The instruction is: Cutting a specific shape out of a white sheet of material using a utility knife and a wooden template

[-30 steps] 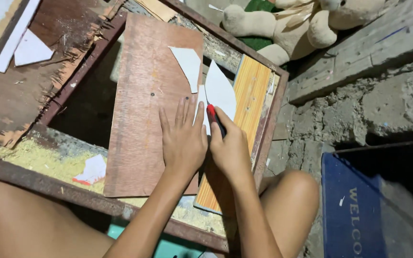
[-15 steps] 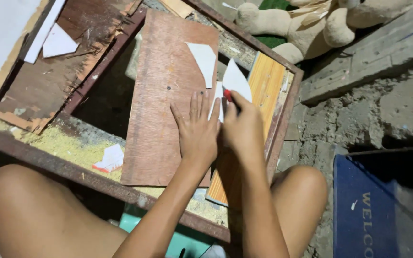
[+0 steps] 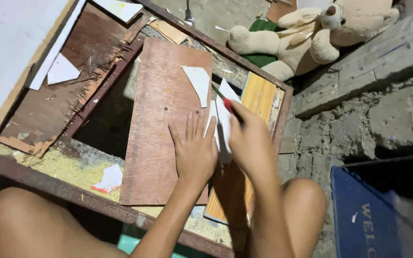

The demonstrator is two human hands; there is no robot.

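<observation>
One view only, head camera looking down. Left hand [image 3: 194, 152] lies flat, fingers spread, palm down on a reddish-brown plywood board [image 3: 166, 119], fingertips touching the edge of a white sheet piece [image 3: 223, 119] at about 1 o'clock of the hand; it grips nothing, just pins. Right hand [image 3: 250, 139] is curled closed round a red-handled cutter [image 3: 225, 102], whose tip points toward 11 o'clock and rests on the white piece. That piece lies at frame centre, over the seam between the plywood and an orange slatted panel [image 3: 259, 95] at its 3 o'clock. A second white offcut [image 3: 198, 82] lies on the plywood at 11 o'clock of it, just apart. The white piece looks thin, light, fairly stiff, likely smooth and prone to sliding, so best held by flat pressure near the cut line rather than pinched; edges could chip. Boards rest on a rusty metal frame [image 3: 72, 191] with a dark opening at 9 o'clock, sawdust and a small white scrap [image 3: 108, 179] at 7 o'clock. Splintered dark board [image 3: 58, 100] at 10 o'clock carries another white triangle [image 3: 62, 71]. Rough concrete floor [image 3: 374, 110] at 3 o'clock, a beige teddy bear [image 3: 307, 36] at 1 o'clock, blue mat [image 3: 364, 215] at 4 o'clock. Bare knees at the bottom edge.
</observation>
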